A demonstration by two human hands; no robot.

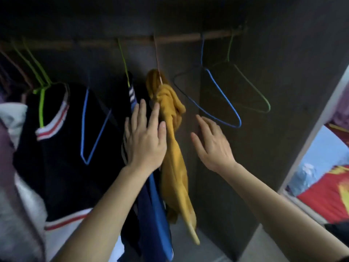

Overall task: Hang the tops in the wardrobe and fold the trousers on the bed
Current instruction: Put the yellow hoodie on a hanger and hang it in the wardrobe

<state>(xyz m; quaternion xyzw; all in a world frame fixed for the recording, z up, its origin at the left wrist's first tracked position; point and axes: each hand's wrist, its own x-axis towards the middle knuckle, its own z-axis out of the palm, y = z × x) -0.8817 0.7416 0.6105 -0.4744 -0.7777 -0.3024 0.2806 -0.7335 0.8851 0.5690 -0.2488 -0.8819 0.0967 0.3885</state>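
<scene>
A mustard-yellow top [172,114] hangs bunched on a thin hanger from the wooden rail [181,37] inside the dark wardrobe. My left hand [145,137] lies flat with fingers spread, its fingertips against the yellow top's left side and over a blue striped top [153,210]. My right hand [211,142] hovers open just right of the yellow top, holding nothing. Left of them hangs a dark top with red-and-white trim [54,129] on a green hanger.
Bare hangers hang on the rail: a blue one [221,97] and a green one [251,87] at right, another blue one [88,127] at left. The wardrobe's pale side panel [309,140] stands at right. Beyond it lies red and blue fabric [324,188].
</scene>
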